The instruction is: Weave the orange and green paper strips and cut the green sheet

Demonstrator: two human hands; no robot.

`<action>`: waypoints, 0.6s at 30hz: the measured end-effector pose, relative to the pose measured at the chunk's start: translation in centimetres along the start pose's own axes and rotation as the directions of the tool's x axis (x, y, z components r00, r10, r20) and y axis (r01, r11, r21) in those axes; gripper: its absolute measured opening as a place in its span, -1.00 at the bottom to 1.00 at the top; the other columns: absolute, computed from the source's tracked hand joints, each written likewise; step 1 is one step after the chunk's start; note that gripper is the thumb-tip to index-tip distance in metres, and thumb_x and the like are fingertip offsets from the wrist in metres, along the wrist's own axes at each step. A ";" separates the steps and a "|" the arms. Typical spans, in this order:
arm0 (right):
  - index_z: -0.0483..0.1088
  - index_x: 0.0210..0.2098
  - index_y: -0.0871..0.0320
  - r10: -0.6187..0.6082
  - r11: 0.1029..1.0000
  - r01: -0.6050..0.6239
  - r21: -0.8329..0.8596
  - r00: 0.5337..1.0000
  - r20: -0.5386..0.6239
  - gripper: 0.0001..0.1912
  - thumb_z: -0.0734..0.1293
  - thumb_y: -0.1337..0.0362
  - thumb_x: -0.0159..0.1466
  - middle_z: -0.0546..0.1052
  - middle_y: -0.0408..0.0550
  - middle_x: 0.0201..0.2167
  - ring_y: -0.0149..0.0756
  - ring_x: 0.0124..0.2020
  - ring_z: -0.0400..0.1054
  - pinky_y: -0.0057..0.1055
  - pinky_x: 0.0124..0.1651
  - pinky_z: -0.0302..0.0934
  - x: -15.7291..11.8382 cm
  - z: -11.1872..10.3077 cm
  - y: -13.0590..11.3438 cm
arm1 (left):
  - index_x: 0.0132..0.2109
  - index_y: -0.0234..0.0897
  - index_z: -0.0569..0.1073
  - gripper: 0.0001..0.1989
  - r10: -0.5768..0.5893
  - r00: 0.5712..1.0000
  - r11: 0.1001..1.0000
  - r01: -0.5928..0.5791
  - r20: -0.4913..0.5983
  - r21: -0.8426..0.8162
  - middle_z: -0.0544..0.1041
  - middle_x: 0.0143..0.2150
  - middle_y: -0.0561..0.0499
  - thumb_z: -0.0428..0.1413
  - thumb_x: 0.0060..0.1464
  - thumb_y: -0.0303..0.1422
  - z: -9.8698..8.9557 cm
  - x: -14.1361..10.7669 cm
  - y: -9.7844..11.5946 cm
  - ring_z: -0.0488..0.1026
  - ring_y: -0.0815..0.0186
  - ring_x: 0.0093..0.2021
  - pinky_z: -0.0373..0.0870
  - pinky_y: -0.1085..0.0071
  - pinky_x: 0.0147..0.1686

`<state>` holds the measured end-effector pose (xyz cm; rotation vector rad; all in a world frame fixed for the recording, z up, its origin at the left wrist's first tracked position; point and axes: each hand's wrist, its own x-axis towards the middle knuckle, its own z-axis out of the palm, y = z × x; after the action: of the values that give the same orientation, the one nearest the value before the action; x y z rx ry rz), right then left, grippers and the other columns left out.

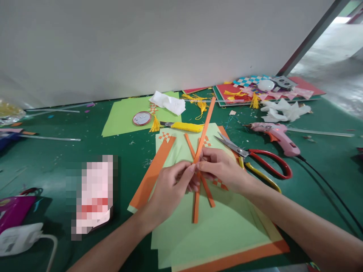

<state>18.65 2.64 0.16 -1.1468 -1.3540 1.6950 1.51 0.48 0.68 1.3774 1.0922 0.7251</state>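
Both hands meet over the light green paper (198,226) in the middle. My left hand (174,181) pinches an orange paper strip (208,117) from the left, thumb and fingertips on it. From the right, my right hand (219,166) closes its fingers on the same strip, close to the left fingertips. The strip slants up and away; its lower part seems to run down toward me below the hands. A second, narrower orange strip (208,192) crosses behind it, partly hidden by the fingers. Woven orange-and-white pieces (219,184) lie beneath.
Right of the hands lie scissors (255,153) with red and yellow handles and a pink glue gun (276,136) with its cord. A yellow utility knife (187,127) lies beyond. At left are a blurred-out phone-like object (95,192) and a white plug (21,238). A wall (127,45) stands behind.
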 end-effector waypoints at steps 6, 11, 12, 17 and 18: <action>0.25 -0.52 0.16 0.010 1.000 -0.011 -0.017 0.998 -0.056 -0.85 0.29 0.31 0.15 0.26 -0.26 -0.69 -0.51 -0.65 0.05 -0.47 -0.59 -0.13 0.3 -0.3 0.0 | -0.42 -0.30 0.37 -0.68 0.012 1.000 1.000 -0.012 -0.007 0.027 0.42 -0.54 0.09 -0.02 0.28 -0.25 0.0 -0.1 0.4 0.38 0.45 -0.54 0.32 0.56 -0.50; 0.18 -0.56 0.14 -0.026 0.999 0.023 -0.031 0.993 -0.115 -0.81 0.28 0.32 0.14 0.22 -0.29 -0.72 -0.52 -0.66 -0.02 -0.45 -0.58 -0.16 0.4 -1.0 -0.6 | -0.42 -0.29 0.36 -0.68 0.015 1.000 0.998 -0.014 -0.006 0.058 0.40 -0.57 0.10 -0.02 0.28 -0.26 0.0 -0.3 0.3 0.37 0.45 -0.54 0.29 0.58 -0.51; 0.18 -0.56 0.14 -0.041 0.999 0.038 -0.025 0.992 -0.121 -0.80 0.28 0.32 0.14 0.21 -0.30 -0.73 -0.53 -0.66 -0.03 -0.45 -0.58 -0.17 0.4 -1.1 -0.6 | -0.42 -0.29 0.36 -0.68 0.012 1.000 0.998 -0.012 -0.005 0.059 0.40 -0.57 0.10 -0.02 0.28 -0.26 0.0 -0.3 0.3 0.37 0.45 -0.54 0.29 0.57 -0.50; 0.20 -0.54 0.14 -0.027 0.999 0.025 -0.022 0.994 -0.108 -0.84 0.26 0.33 0.15 0.22 -0.29 -0.72 -0.52 -0.66 -0.02 -0.45 -0.59 -0.17 0.2 -0.9 -0.3 | -0.39 -0.30 0.38 -0.69 -0.010 1.000 1.000 0.010 -0.001 0.026 0.45 -0.52 0.07 -0.02 0.28 -0.24 0.0 -0.2 -0.1 0.41 0.42 -0.50 0.30 0.55 -0.50; 0.21 -0.53 0.14 -0.011 0.999 0.008 -0.031 0.996 -0.094 -0.84 0.26 0.32 0.16 0.23 -0.28 -0.71 -0.51 -0.66 0.00 -0.46 -0.59 -0.17 0.2 -0.7 -0.1 | -0.39 -0.30 0.39 -0.69 -0.009 1.000 1.000 0.009 -0.002 0.019 0.46 -0.50 0.06 -0.01 0.28 -0.23 0.0 -0.2 -0.2 0.42 0.41 -0.49 0.31 0.54 -0.49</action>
<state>19.27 3.09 0.16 -1.2200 -1.3291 1.5983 1.45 0.27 0.56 1.3874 1.1088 0.7112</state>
